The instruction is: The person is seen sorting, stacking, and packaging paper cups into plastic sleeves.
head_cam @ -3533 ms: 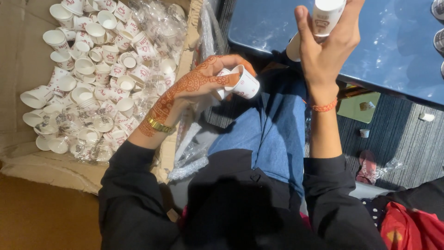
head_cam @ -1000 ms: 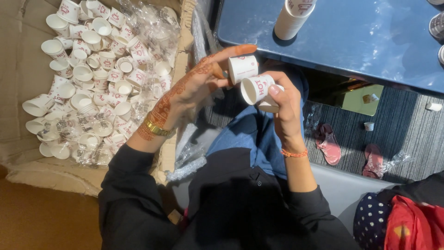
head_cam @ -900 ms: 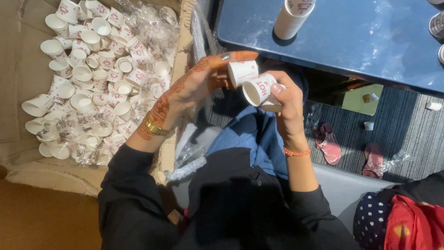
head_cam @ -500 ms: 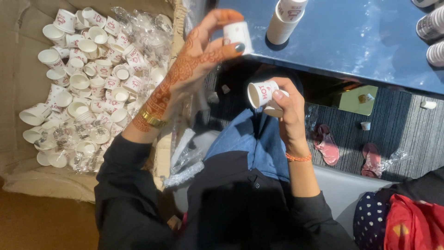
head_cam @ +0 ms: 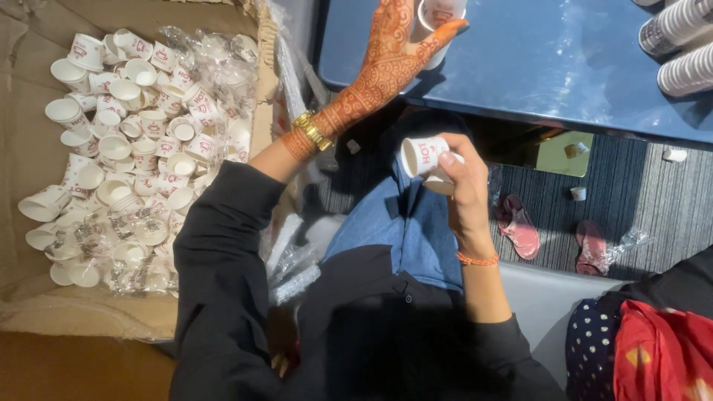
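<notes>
- Paper cups are the things in hand: the left hand (head_cam: 390, 56), patterned with henna and wearing gold bangles, reaches up over the near edge of the blue surface (head_cam: 549, 59) with its grip closed on the stack of cups (head_cam: 437, 22) standing there.
- Below that edge, over the lap in blue jeans, the right hand (head_cam: 464, 189) has its grip clamped on a single white cup (head_cam: 420, 156) with red print, lying on its side with the mouth turned left.
- On the blue surface, at its far right corner, lie two more stacks of cups (head_cam: 679, 44) on their sides, well apart from the left hand.
- Left of the blue surface sits a big cardboard box (head_cam: 30, 200) full of loose white cups (head_cam: 126, 156) mixed with clear plastic wrap.
- Under the blue surface the floor is grey striped carpet (head_cam: 646, 215); two pink sandals (head_cam: 553, 234) lie on it, a few small cups near them.
- At the lower right, well below the surface, shows a red and dotted garment (head_cam: 639, 349).
</notes>
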